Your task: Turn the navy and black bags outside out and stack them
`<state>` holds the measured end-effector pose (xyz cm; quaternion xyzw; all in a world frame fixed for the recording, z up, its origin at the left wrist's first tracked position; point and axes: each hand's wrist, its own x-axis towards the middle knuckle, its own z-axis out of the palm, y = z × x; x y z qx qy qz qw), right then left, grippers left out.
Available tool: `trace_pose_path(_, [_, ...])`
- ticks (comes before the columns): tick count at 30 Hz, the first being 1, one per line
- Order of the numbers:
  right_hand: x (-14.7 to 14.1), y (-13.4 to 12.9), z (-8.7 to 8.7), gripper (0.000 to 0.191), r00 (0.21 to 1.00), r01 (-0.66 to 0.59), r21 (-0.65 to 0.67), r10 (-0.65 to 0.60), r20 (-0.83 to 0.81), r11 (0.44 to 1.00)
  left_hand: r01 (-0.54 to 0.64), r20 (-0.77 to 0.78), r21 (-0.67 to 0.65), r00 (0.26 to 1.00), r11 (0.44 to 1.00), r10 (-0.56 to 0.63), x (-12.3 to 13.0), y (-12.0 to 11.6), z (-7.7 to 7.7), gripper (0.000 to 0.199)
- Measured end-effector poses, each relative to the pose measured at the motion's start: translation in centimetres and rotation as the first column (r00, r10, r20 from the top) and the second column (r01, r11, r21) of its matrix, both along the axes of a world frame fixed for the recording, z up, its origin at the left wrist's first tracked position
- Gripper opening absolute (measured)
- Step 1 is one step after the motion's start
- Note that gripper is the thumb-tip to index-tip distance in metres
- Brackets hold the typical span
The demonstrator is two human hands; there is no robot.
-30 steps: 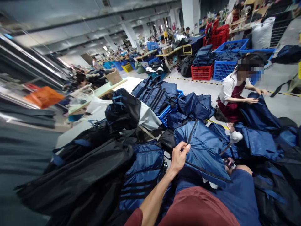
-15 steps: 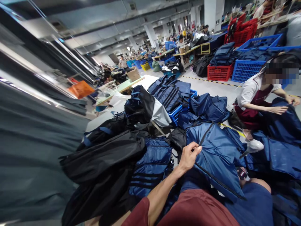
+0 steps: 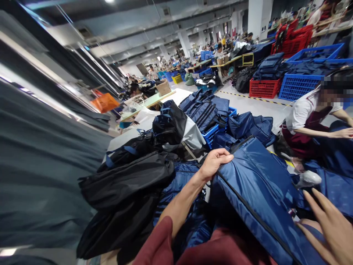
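Observation:
A shiny blue bag [image 3: 256,184] with black edging lies across my lap. My left hand [image 3: 216,162] is closed on its upper left edge, thumb on top and fingers folded beneath. At the lower right, my right hand [image 3: 328,224] has its fingers spread, close beside the bag's right side; whether it touches the fabric I cannot tell. Left of my left arm, another blue bag with black straps [image 3: 179,184] lies partly under a black bag [image 3: 132,180].
Beyond sits a blue crate [image 3: 211,134] heaped with blue bags [image 3: 202,110]. A co-worker [image 3: 309,117] crouches at the right among more blue bags. A red crate [image 3: 264,88] and a large blue crate [image 3: 299,87] stand behind. Grey curtain [image 3: 46,176] hangs at the left.
My left hand has drawn the bag's edge up and to the left, spreading the blue fabric over my lap. My right hand has come into view at the lower right.

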<state>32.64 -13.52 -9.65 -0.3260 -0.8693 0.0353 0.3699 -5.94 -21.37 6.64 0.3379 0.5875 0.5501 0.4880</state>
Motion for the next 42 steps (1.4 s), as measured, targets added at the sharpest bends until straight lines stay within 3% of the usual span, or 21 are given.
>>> trace_pose_path(3, [-2.1,-0.8,1.6,0.090,0.989,-0.123,0.044,0.119,0.088,0.991,0.075,0.062,-0.009,0.995,0.997,-0.074,-0.2,1.2,1.9,0.055])
trace_pose_path(7, [-6.7,-3.0,2.5,0.087,0.976,-0.215,0.012,0.215,0.031,0.976,0.085,0.089,0.010,0.992,0.996,-0.086,-0.7,3.4,3.1,0.050])
trace_pose_path(13, [-10.6,-4.6,3.2,0.063,0.962,-0.033,-0.098,0.006,-0.271,0.995,0.113,0.078,0.031,0.990,0.993,-0.115,-2.3,6.6,4.0,0.043])
trace_pose_path(16, [-10.4,-3.7,5.3,0.059,0.942,0.013,-0.078,-0.038,-0.334,0.997,-0.037,-0.082,0.203,0.995,0.979,0.055,-2.0,6.6,4.7,0.049])
trace_pose_path(18, [-10.0,-2.8,7.0,0.060,0.940,0.064,-0.010,-0.064,-0.335,0.998,-0.176,-0.253,0.427,0.918,0.887,0.304,-0.4,4.7,4.6,0.061])
trace_pose_path(20, [-9.8,-2.1,8.6,0.067,0.941,0.130,0.103,-0.090,-0.327,0.986,-0.183,-0.385,0.649,0.758,0.738,0.526,2.6,1.1,3.4,0.073])
trace_pose_path(22, [-9.9,-1.5,9.8,0.074,0.950,0.186,0.207,-0.122,-0.288,0.961,-0.064,-0.459,0.753,0.661,0.655,0.593,6.3,-3.2,0.8,0.097])
trace_pose_path(23, [-10.0,-1.3,10.2,0.075,0.955,0.211,0.241,-0.147,-0.258,0.947,0.026,-0.531,0.747,0.623,0.664,0.574,8.1,-5.2,-0.9,0.108])
trace_pose_path(25, [-10.2,-0.9,10.8,0.076,0.958,0.258,0.272,-0.209,-0.197,0.927,0.163,-0.730,0.614,0.489,0.772,0.478,11.0,-7.8,-4.6,0.129])
trace_pose_path(27, [-10.3,-0.7,11.3,0.072,0.954,0.292,0.295,-0.254,-0.162,0.910,0.099,-0.789,0.547,0.394,0.832,0.472,12.3,-8.1,-7.9,0.136])
trace_pose_path(29, [-10.3,-0.6,11.9,0.065,0.953,0.303,0.330,-0.277,-0.126,0.894,0.003,-0.770,0.539,0.409,0.843,0.491,11.6,-6.5,-10.1,0.131])
trace_pose_path(31, [-10.0,-0.5,12.9,0.055,0.955,0.297,0.366,-0.284,-0.090,0.882,-0.047,-0.722,0.547,0.477,0.836,0.500,9.5,-4.0,-10.6,0.122])
trace_pose_path(33, [-9.0,-0.5,13.9,0.050,0.956,0.289,0.385,-0.283,-0.074,0.877,-0.025,-0.708,0.550,0.517,0.835,0.482,7.0,-2.0,-9.3,0.106])
trace_pose_path(37, [-4.6,-2.2,15.5,0.057,0.963,0.268,0.363,-0.246,-0.106,0.893,0.225,-0.756,0.528,0.565,0.819,0.332,5.3,-1.5,-3.3,0.062])
trace_pose_path(39, [-2.0,-4.4,15.0,0.062,0.960,0.277,0.315,-0.245,-0.138,0.907,0.461,-0.789,0.438,0.609,0.772,0.084,6.3,-2.6,-0.4,0.053])
trace_pose_path(40, [-0.9,-5.9,14.2,0.064,0.951,0.301,0.283,-0.264,-0.161,0.911,0.592,-0.792,0.373,0.604,0.714,-0.088,7.1,-3.1,0.6,0.052])
trace_pose_path(42, [0.8,-9.1,11.6,0.066,0.917,0.380,0.206,-0.339,-0.210,0.902,0.810,-0.735,0.247,0.514,0.531,-0.442,8.9,-3.9,1.7,0.052])
